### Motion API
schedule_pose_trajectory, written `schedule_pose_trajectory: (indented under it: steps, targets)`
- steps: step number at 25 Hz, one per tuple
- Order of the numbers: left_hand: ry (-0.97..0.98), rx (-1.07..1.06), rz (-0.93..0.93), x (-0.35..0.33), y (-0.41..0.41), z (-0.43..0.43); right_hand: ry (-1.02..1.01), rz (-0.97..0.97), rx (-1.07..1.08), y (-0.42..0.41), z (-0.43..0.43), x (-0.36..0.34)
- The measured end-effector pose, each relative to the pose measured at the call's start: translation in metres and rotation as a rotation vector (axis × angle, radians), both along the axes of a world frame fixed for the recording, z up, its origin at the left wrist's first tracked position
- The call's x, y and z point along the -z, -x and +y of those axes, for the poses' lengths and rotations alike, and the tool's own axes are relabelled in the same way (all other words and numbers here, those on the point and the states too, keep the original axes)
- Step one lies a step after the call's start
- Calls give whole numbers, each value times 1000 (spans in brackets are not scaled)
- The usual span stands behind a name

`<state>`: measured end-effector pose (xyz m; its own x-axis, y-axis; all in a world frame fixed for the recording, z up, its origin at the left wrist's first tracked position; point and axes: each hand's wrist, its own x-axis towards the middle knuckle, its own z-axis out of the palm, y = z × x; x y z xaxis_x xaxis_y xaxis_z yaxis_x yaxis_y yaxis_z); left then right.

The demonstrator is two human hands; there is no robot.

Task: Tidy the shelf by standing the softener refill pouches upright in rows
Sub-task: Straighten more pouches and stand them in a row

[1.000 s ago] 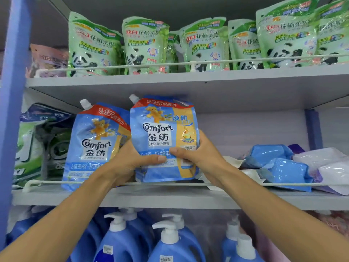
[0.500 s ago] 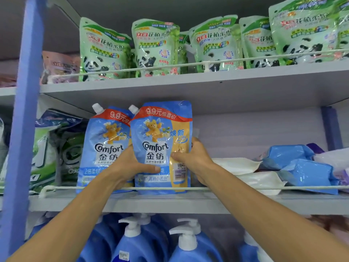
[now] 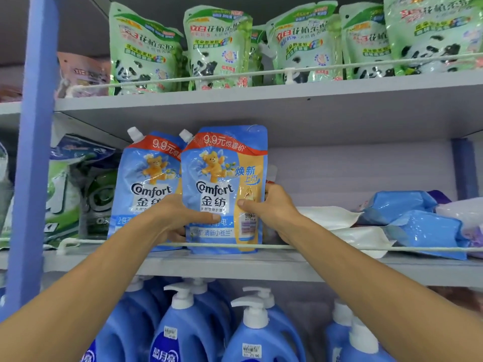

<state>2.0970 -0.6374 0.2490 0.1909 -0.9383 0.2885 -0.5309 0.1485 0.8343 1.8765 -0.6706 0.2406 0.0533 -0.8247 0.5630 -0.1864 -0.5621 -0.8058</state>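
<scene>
Head camera view: a person's two bare hands hold a blue Comfort softener pouch upright on the middle shelf, its base behind the white guard rail that runs along the shelf's front edge. The left hand grips the pouch's lower left side, thumb laid across the front panel and fingers curled out of sight behind it. The right hand grips the right edge, thumb pressed on the yellow strip and fingers wrapped around the back. A second Comfort pouch stands upright just beside it on the left, the two overlapping slightly at their edges, both with white spout caps at the top left corner. To the right on the same shelf, several blue pouches and white pouches lie flat in a loose pile. Green panda-print pouches stand in a row on the shelf above. Blue pump bottles fill the shelf below. A blue upright post frames the unit on the left, with green packs beside it.
</scene>
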Motion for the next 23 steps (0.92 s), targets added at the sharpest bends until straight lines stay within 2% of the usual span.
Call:
schedule_pose_trajectory:
  steps: [5,8,11,13,15,17,18,23]
  targets:
    - [70,-91,-84,4,14,14,19,90,42,-1,6,-1]
    - [70,-147,-243,-3,22,29,10,204,60,7,15,-11]
    - [88,-284,-643,-19,35,52,148,419,154,33,31,-29]
    - [164,-342,-917,-31,56,70,284,653,240,55,49,-40]
    - [185,-259,-1127,-41,81,79,360,962,315,75,62,-46]
    - [149,-91,-1289,-45,107,76,310,1240,337,94,68,-46]
    - [114,-13,-1331,-46,120,72,260,1317,341,104,69,-44]
    - [14,247,-1236,-46,171,53,132,1403,387,155,69,-39]
